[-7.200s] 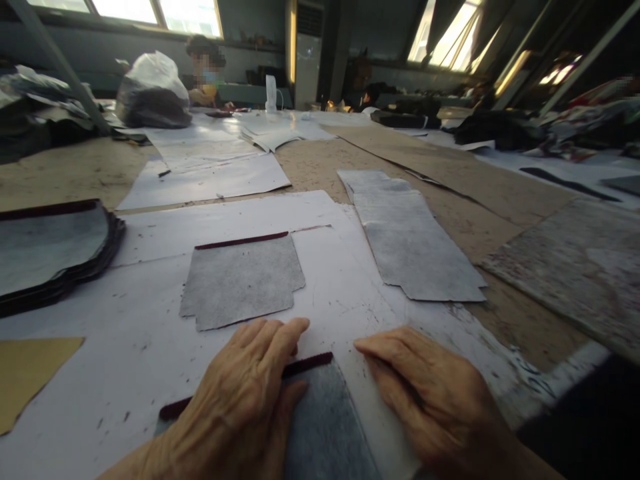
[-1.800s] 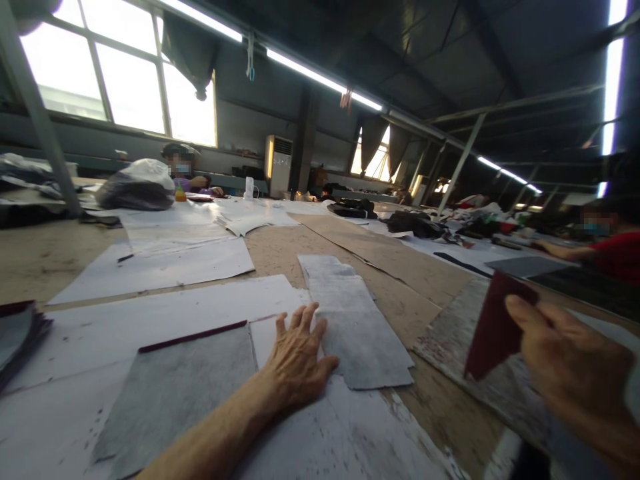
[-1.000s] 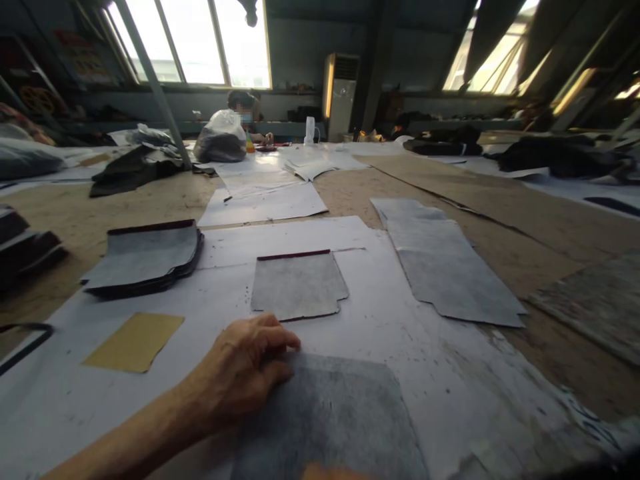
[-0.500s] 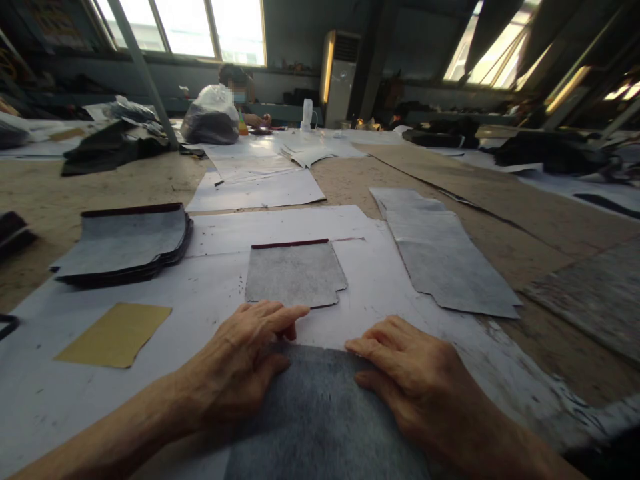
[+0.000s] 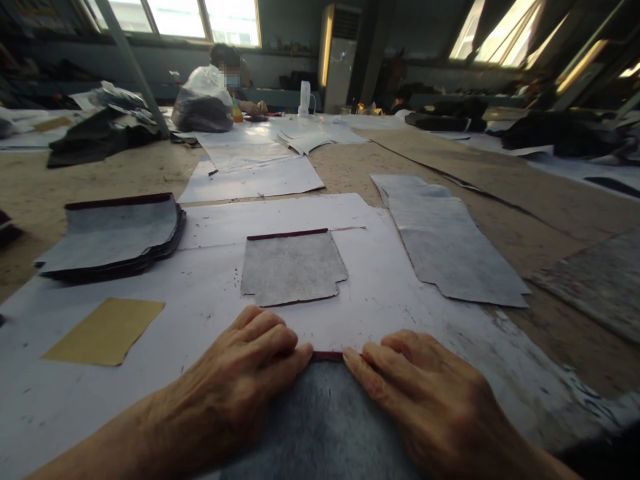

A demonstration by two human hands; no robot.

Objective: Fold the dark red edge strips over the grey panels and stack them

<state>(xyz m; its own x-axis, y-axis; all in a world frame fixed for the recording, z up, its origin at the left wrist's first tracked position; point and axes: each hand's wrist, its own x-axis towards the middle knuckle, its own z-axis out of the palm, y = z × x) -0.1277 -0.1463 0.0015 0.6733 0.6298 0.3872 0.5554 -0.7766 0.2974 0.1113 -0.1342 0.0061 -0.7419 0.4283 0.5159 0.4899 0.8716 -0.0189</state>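
Observation:
A grey-backed sheet piece (image 5: 325, 420), possibly leather or similar, lies in front of me and runs off the bottom of the view. Along its far edge shows a narrow dark red turned-over strip (image 5: 328, 357). My left hand (image 5: 245, 380) has its fingers curled together and pressed on the left end of that strip. At the right end, my right hand (image 5: 425, 387) presses with its fingers held together, the fingertip on the fold. Both thumbs are mostly hidden. Just beyond lies a smaller grey piece (image 5: 293, 267) with a dark red far edge and notched corners.
On the left is a stack of grey pieces (image 5: 115, 230) with red edges, and a tan paper piece (image 5: 105, 332) nearer me. A larger grey piece (image 5: 445, 240) lies right, on white paper (image 5: 210, 280). Across the table a person sits behind a plastic bag (image 5: 203, 100).
The sheet's far edge was flat and grey; now a dark red strip is folded over there. Both hands' fingers have come down onto it. The view has shifted slightly.

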